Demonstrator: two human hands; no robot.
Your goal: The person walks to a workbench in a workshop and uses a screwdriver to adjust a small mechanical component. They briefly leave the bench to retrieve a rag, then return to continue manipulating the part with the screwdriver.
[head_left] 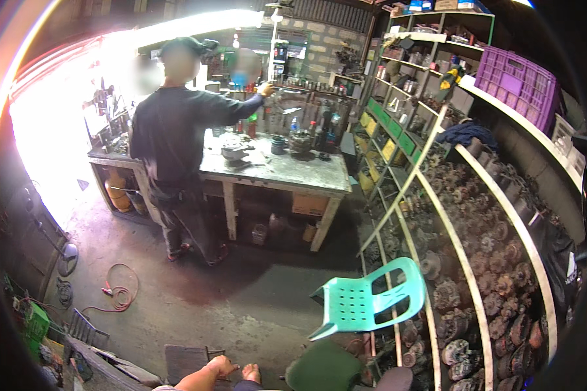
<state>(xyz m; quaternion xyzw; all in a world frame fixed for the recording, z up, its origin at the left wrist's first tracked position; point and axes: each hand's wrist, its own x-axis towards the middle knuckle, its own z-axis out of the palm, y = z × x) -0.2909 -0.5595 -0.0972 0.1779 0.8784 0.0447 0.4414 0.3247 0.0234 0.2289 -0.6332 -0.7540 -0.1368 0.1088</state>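
Note:
My left forearm comes in from the bottom edge, with my left hand (220,365) low in the middle, near a dark board (182,357) on the floor. Its fingers are too small to tell whether they are open or closed, or hold anything. Beside it shows what looks like my bare foot (251,374) below dark trousers. My right hand is not visible. To the right are a dark green padded seat (321,368) and a mint plastic chair (346,306).
A person (169,137) in dark clothes stands at a metal-topped workbench (267,171), arm raised toward tools on the wall. Shelves of dark parts (482,241) and a purple crate (515,85) line the right. A red cable (120,293) lies on the floor; a bright doorway is left.

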